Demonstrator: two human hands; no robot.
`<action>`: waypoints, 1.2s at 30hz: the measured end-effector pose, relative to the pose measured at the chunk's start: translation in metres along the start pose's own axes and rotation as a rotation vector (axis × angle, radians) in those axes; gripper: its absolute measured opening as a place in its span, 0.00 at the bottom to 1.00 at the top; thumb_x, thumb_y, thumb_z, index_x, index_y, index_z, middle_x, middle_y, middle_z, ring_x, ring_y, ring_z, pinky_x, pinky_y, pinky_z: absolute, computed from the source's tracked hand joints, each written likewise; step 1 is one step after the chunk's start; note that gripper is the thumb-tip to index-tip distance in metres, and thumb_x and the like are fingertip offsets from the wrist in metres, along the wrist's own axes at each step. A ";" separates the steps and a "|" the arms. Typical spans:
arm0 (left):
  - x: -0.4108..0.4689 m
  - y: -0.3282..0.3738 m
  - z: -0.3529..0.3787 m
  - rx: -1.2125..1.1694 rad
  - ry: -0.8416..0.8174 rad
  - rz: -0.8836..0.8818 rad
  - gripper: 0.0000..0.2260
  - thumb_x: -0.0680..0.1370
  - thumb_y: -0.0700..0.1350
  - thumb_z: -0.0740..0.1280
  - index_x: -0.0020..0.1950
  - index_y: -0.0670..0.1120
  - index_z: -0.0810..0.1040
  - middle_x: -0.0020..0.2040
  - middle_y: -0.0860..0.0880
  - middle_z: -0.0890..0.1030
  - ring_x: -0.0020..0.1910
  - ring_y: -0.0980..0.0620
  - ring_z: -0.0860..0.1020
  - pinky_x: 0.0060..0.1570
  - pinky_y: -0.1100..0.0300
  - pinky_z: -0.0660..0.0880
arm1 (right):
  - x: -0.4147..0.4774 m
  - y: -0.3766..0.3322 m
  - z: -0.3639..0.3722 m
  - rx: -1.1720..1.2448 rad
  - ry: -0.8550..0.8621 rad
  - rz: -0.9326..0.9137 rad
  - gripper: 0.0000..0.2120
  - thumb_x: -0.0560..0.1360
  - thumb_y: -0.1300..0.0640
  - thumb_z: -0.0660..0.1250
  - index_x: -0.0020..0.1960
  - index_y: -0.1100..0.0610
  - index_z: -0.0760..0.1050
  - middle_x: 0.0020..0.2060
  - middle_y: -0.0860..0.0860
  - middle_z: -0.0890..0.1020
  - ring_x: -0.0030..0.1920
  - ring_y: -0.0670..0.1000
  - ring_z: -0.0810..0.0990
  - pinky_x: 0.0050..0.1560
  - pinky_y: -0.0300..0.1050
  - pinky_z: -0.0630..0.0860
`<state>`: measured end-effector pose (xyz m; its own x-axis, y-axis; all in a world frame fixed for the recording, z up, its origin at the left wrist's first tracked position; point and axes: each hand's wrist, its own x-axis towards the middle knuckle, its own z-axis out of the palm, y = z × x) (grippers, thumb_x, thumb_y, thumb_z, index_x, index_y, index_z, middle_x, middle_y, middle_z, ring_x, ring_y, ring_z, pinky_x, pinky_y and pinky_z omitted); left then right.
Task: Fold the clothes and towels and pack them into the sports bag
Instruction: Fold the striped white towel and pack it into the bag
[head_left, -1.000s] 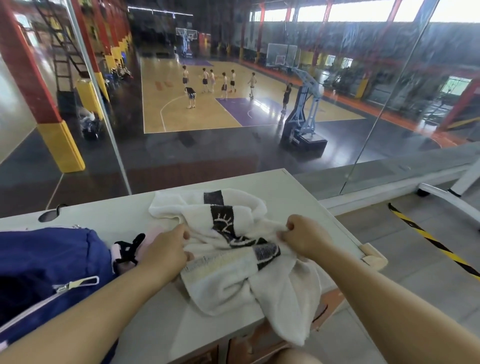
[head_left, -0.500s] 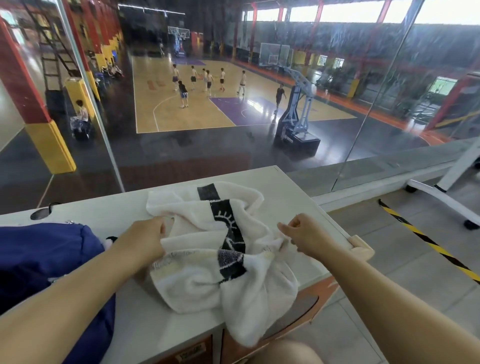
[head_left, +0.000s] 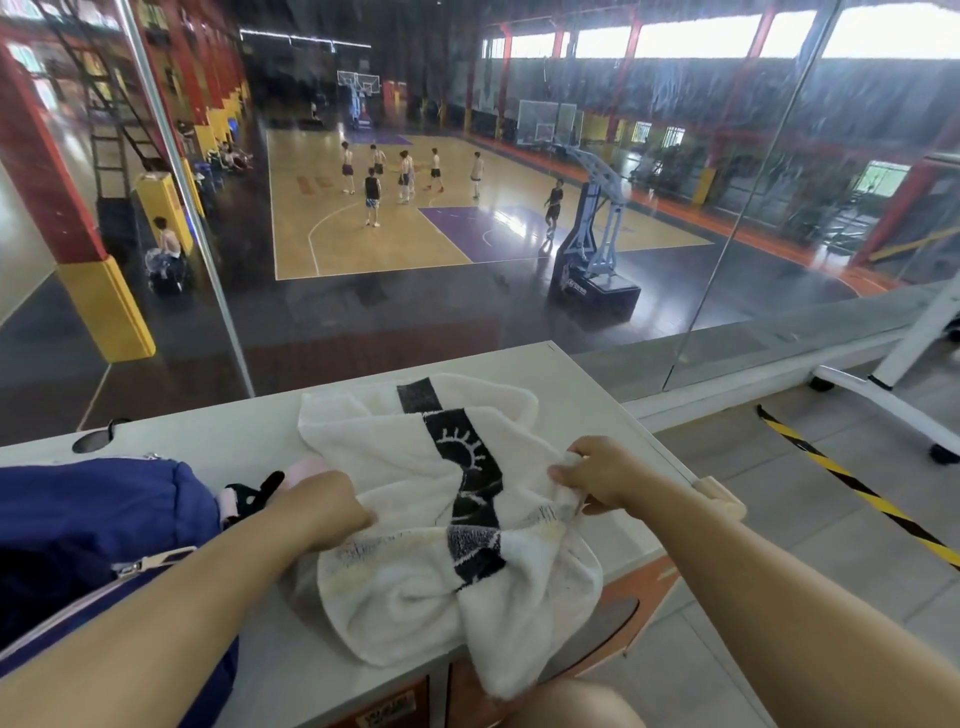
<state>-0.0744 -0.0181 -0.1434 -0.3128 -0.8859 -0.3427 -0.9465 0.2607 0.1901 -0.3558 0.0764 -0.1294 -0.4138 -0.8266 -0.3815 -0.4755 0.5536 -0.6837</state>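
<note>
Both hands pinch the white towel (head_left: 415, 499): left hand (head_left: 324, 501) at its 9 o'clock edge, right hand (head_left: 597, 475) at 3 o'clock. We note the towel crumpled on the table (head_left: 249, 441), with the blue sports bag (head_left: 93, 519) at its 9 o'clock.

This is a sports hall, seen from a raised gallery behind a glass wall (head_left: 675, 234). Below lies a wooden basketball court (head_left: 363, 228) with painted lines and a purple key, where several players (head_left: 400, 174) stand about. A wheeled hoop stand (head_left: 592, 244) sits at the near end, another backboard (head_left: 358, 80) at the far end. Red columns with yellow padding (head_left: 111, 306) line the side. Up here a white counter (head_left: 249, 441) stands against the glass.
</note>
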 end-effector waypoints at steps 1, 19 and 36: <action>-0.001 0.001 -0.003 -0.055 0.013 0.013 0.15 0.77 0.55 0.63 0.36 0.47 0.69 0.39 0.48 0.72 0.41 0.49 0.72 0.36 0.58 0.66 | -0.004 0.000 -0.007 0.107 0.010 -0.011 0.07 0.74 0.56 0.69 0.45 0.59 0.75 0.43 0.57 0.80 0.44 0.56 0.81 0.40 0.49 0.82; -0.062 0.008 -0.117 -1.262 0.366 0.023 0.19 0.69 0.44 0.76 0.53 0.40 0.72 0.49 0.40 0.78 0.42 0.45 0.77 0.41 0.50 0.79 | -0.073 -0.057 -0.101 0.462 0.656 -0.247 0.16 0.78 0.55 0.63 0.33 0.58 0.73 0.33 0.55 0.75 0.35 0.54 0.71 0.38 0.47 0.73; -0.131 0.003 -0.214 -1.139 0.673 0.336 0.09 0.73 0.41 0.72 0.48 0.44 0.73 0.47 0.43 0.78 0.41 0.47 0.78 0.40 0.53 0.78 | -0.159 -0.111 -0.159 0.425 0.727 -0.636 0.18 0.73 0.61 0.70 0.63 0.58 0.75 0.52 0.55 0.80 0.52 0.55 0.80 0.58 0.55 0.77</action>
<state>-0.0193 0.0163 0.0985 -0.1041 -0.9424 0.3179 -0.1422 0.3305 0.9330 -0.3613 0.1625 0.1058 -0.6164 -0.6148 0.4919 -0.5152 -0.1575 -0.8425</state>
